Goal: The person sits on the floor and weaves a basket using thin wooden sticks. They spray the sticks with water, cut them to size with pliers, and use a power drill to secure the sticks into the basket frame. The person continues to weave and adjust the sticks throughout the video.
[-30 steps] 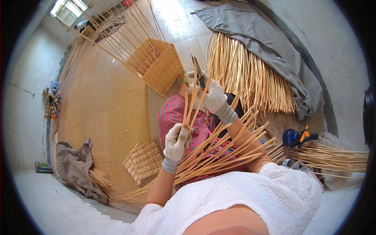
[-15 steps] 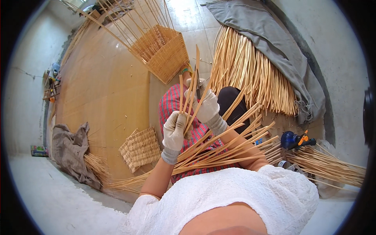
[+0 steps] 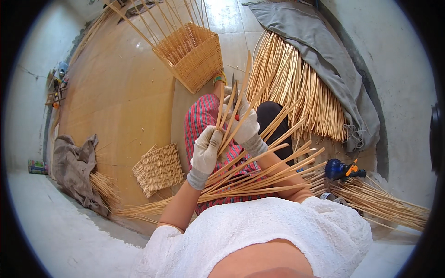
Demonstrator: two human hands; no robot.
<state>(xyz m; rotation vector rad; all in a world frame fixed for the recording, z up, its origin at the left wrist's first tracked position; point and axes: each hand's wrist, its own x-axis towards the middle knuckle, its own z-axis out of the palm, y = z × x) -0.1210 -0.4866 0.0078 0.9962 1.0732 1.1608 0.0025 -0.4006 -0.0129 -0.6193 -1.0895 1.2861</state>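
Note:
My left hand, in a pale work glove, is closed on several flat cane strips that fan upward from its fingers. My right hand, also gloved, is above it and to the right, closed on cutting shears with dark blades and a red handle, held among the strips. A loose bundle of long cane strips lies across my forearms and my lap, over striped red cloth.
A half-woven basket with tall stakes stands ahead. Gray cloth partly covers piled canes. Woven panels and a sack lie left. A blue spray bottle sits beside canes at right. Walls enclose the floor.
The view has shifted, so the basket sits higher in the picture. My right hand with the shears has moved down and slightly left; both hands keep their hold.

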